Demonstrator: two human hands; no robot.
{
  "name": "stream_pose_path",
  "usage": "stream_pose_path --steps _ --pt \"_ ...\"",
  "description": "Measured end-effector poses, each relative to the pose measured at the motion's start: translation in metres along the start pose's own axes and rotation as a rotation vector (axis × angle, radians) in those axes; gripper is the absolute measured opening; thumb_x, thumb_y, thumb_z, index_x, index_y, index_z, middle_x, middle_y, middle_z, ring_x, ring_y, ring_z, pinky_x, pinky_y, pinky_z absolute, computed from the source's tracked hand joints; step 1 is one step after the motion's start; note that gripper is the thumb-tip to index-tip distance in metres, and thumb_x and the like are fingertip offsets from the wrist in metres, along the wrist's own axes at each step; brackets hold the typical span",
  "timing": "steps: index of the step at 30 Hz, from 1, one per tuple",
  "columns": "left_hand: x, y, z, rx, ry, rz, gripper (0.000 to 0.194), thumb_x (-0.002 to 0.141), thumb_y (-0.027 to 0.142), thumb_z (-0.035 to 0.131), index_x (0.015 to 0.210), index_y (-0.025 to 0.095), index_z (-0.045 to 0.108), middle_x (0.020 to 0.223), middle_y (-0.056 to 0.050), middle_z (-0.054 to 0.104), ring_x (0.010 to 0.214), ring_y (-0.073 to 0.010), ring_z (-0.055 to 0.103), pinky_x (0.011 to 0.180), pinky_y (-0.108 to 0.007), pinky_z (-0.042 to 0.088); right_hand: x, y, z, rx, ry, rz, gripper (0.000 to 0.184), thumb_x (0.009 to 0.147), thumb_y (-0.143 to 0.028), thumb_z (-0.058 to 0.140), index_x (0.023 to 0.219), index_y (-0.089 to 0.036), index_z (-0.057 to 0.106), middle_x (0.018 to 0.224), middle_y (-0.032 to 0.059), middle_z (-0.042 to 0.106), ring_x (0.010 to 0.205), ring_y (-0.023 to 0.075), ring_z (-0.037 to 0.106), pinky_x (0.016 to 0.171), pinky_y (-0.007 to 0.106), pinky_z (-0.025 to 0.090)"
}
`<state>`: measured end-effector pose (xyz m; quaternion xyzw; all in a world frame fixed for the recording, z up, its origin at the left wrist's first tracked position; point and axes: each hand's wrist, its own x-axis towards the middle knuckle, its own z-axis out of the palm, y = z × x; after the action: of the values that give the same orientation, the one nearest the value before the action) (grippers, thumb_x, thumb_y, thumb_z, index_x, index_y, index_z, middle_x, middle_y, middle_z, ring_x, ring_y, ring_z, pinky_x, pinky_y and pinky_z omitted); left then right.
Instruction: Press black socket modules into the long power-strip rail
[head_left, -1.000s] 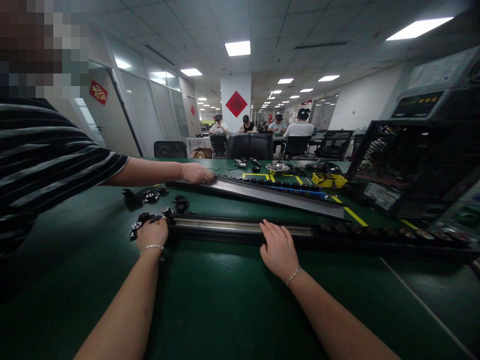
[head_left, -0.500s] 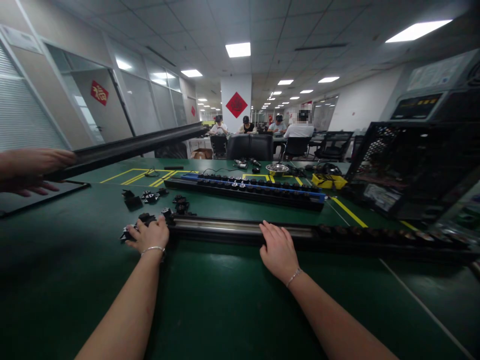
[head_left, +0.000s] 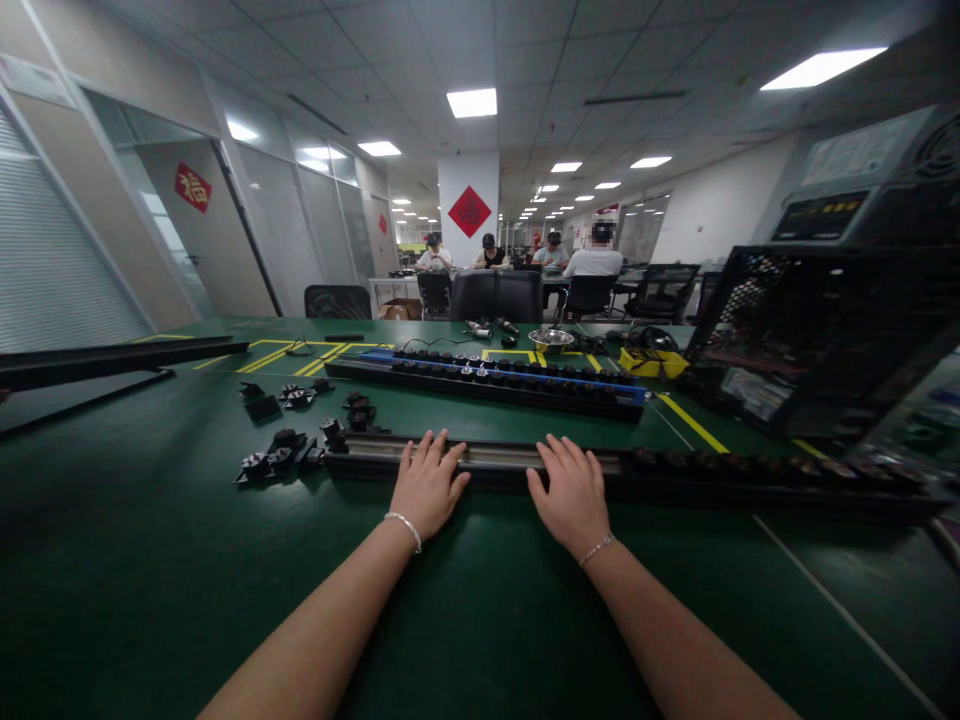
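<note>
1. The left hand (head_left: 427, 490) is resting palm down on the long black rail (head_left: 495, 481), its fingers spread apart and reaching over the pale metal channel.
2. The right hand (head_left: 571, 495) is lying on the same rail, just to the right of the left one and apart from it; its fingers are also spreading loosely, the thumb pointing towards the left hand.
3. The rail is lying lengthwise across the green table (head_left: 465, 630), right in front of the person; a row of dark knobs (head_left: 750, 468) is filling its right-hand stretch.
4. Small black parts (head_left: 281, 455) are sitting in a loose cluster by the rail's left end, with more pieces (head_left: 298, 396) lying just behind them.
5. Beyond the rail, a second black rail (head_left: 487, 389) is lying at a slight angle, carrying knobs and blue strips.
6. Farther back, a shiny metal bowl (head_left: 551, 339) is standing near a yellow tray (head_left: 654, 368), and an open computer case (head_left: 817, 340) is looming on the right.
7. Over on the left, a long dark bar (head_left: 127, 356) is jutting in; I'm not able to tell whether it is touching the table.
8. Across the room, several people are sitting at another table.
</note>
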<state>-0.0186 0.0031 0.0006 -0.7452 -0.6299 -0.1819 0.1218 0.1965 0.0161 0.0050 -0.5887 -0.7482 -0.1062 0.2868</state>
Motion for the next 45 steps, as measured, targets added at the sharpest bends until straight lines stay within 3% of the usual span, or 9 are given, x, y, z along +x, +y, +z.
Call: stream_pose_path --steps 5,10,17,35,45 --pt "0.001 -0.004 -0.001 0.017 -0.021 0.003 0.046 0.089 0.046 0.032 0.129 0.03 0.048 0.141 -0.007 0.042 0.131 -0.0261 0.034 0.107 -0.048 0.024 0.006 0.031 -0.006 -0.169 0.208 0.25 0.047 0.084 -0.033 0.04 0.123 -0.009 0.051 0.141 0.0202 0.035 0.133 0.0347 0.021 0.102 0.057 0.021" --pt "0.001 -0.004 0.001 0.018 -0.008 0.005 0.044 0.088 0.045 0.035 0.127 0.03 0.05 0.14 -0.007 0.043 0.131 -0.0255 0.034 0.107 -0.047 0.024 0.007 0.055 -0.003 -0.224 0.23 0.393 0.048 0.079 -0.032 0.043 0.121 -0.01 0.053 0.137 0.0226 0.038 0.127 0.0389 0.028 0.096 0.06 0.025" --pt "0.001 -0.004 0.002 0.007 0.007 0.005 0.042 0.087 0.043 0.038 0.124 0.03 0.052 0.139 -0.007 0.044 0.13 -0.0257 0.036 0.106 -0.047 0.024 0.007 0.055 -0.001 -0.243 0.219 0.361 0.044 0.079 -0.029 0.041 0.115 -0.011 0.058 0.131 0.0208 0.045 0.115 0.0338 0.041 0.098 0.056 0.026" --pt "0.001 -0.004 0.002 0.005 0.008 0.006 0.041 0.088 0.045 0.035 0.122 0.031 0.053 0.139 -0.007 0.044 0.13 -0.0261 0.035 0.106 -0.048 0.025 0.009 0.041 -0.01 -0.164 0.101 0.308 0.042 0.085 -0.032 0.037 0.114 -0.012 0.059 0.129 0.0154 0.051 0.113 0.0312 0.044 0.097 0.051 0.03" --pt "0.001 -0.003 0.001 0.004 0.007 0.006 0.041 0.088 0.045 0.037 0.122 0.031 0.053 0.139 -0.008 0.044 0.13 -0.0267 0.035 0.106 -0.048 0.025 0.009 0.039 -0.009 -0.134 0.076 0.251 0.04 0.086 -0.031 0.037 0.111 -0.012 0.062 0.127 0.0127 0.053 0.109 0.0287 0.046 0.089 0.041 0.039"
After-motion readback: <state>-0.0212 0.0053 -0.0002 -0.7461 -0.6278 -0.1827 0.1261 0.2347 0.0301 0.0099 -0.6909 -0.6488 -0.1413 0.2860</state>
